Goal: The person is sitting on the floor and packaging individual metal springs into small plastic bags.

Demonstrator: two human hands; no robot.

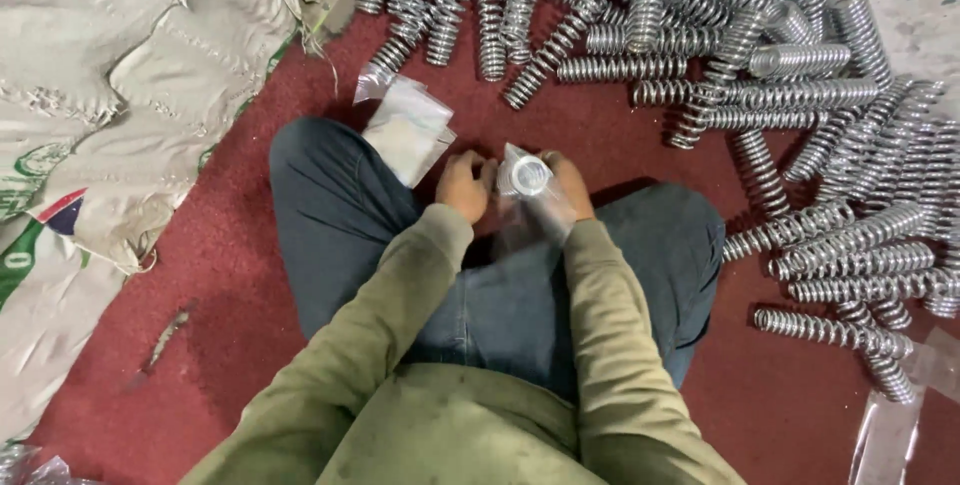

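Red floor, spring pile [700, 55] from 12 to 3 o'clock. Both hands at centre over lap: right hand [566, 185] clamped on bagged spring [524, 176], axis end-on to camera; left hand [462, 185] pinches bag edge at its 9 o'clock. Spare bags [405, 130] at 11.

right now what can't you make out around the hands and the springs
- Head view: the spring between left hand and right hand shows only its end; clear bag and fingers cover the rest.
- Spring pile: cut off by top and right edges.
- Stack of bags: count unreadable.
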